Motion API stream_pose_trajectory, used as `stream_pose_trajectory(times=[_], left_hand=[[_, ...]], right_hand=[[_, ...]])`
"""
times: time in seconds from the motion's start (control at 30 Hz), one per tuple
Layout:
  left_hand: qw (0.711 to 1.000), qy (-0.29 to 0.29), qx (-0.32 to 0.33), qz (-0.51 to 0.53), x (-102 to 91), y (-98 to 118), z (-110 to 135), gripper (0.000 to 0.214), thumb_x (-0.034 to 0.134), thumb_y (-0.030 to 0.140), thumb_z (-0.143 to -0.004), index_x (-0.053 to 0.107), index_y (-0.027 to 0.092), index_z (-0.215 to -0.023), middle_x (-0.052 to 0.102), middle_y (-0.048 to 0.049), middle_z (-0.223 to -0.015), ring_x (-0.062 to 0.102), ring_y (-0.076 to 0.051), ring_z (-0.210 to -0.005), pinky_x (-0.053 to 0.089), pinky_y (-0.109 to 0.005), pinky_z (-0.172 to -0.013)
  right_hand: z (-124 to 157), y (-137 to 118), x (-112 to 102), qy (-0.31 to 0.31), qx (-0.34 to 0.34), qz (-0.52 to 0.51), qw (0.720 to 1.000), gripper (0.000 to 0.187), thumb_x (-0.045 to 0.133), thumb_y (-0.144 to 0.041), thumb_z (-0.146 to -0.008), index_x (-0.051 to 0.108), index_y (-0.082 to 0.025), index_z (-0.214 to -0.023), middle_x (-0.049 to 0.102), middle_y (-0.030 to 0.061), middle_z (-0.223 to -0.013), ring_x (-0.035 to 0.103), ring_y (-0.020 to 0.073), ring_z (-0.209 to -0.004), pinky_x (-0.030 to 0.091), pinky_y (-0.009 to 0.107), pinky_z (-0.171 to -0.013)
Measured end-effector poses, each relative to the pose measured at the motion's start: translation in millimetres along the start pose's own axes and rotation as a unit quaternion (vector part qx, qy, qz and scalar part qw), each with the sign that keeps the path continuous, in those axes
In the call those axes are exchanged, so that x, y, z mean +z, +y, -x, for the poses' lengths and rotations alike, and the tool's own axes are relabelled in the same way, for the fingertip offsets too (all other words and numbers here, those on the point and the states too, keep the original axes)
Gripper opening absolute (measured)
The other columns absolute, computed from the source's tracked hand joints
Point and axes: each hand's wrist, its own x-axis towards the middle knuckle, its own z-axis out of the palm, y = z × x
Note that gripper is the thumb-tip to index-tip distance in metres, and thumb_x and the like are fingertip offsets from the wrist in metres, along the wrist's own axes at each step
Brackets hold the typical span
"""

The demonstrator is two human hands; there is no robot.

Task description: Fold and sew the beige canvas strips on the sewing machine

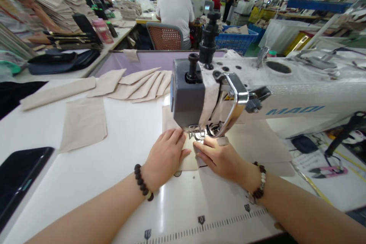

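My left hand (165,156) lies flat on a beige fabric piece (189,160) on the white sewing table (120,152), its fingers stretched toward the presser foot (197,133). My right hand (219,156) presses the same piece from the right, fingers together just under the needle area. Above both hands stands the head of the sewing machine (197,95). Each wrist wears a bead bracelet. Part of the fabric is hidden under the machine head and my hands.
Several cut beige pieces (137,84) fan out at the back left, one more (82,122) lies nearer. A dark phone (20,175) sits at the left edge. Pink snips (328,170) lie at the right. A person (175,7) sits ahead, back turned.
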Motion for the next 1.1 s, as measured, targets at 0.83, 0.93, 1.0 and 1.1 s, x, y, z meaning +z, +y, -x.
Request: stream_pose_trajectory(times=[0.83,0.93,1.0,1.1], left_hand=[[0.982,-0.065,0.171,0.053,-11.2,2.2,10.9,0.020,0.039,0.017,-0.093,0.058,0.011,-0.092,0.058,-0.0077,-0.093,0.054,-0.020,-0.091,0.050,-0.034,-0.080],[0.986,-0.061,0.143,0.053,-9.0,0.5,7.7,0.025,0.034,0.019,-0.095,0.057,0.012,-0.091,0.057,-0.0078,-0.095,0.053,-0.020,-0.097,0.049,-0.035,-0.085],[0.989,-0.056,0.126,0.057,-6.3,-1.6,4.2,0.025,0.034,0.020,-0.095,0.057,0.011,-0.092,0.056,-0.0082,-0.098,0.052,-0.021,-0.101,0.048,-0.035,-0.089],[0.991,-0.050,0.105,0.067,-2.9,-4.6,-0.5,0.021,0.038,0.020,-0.094,0.056,0.009,-0.095,0.054,-0.0098,-0.104,0.051,-0.021,-0.105,0.045,-0.035,-0.095]], right_hand=[[5.1,2.4,-3.5,0.034,-0.151,0.012,0.988,0.040,0.030,-0.028,-0.098,0.065,-0.014,-0.084,0.054,0.0016,-0.066,0.045,0.0140,-0.059,0.032,0.029,-0.059],[3.3,3.1,-2.0,0.027,-0.123,0.008,0.992,0.037,0.031,-0.029,-0.098,0.064,-0.013,-0.092,0.056,0.0026,-0.069,0.049,0.0148,-0.064,0.034,0.028,-0.061],[1.6,3.8,-1.2,0.023,-0.098,0.010,0.995,0.033,0.034,-0.029,-0.097,0.063,-0.013,-0.096,0.058,0.0034,-0.072,0.050,0.0154,-0.066,0.035,0.027,-0.061],[-0.5,4.1,-0.6,0.025,-0.058,0.028,0.998,0.025,0.042,-0.027,-0.093,0.062,-0.014,-0.101,0.060,0.0046,-0.076,0.051,0.0162,-0.069,0.034,0.026,-0.058]])
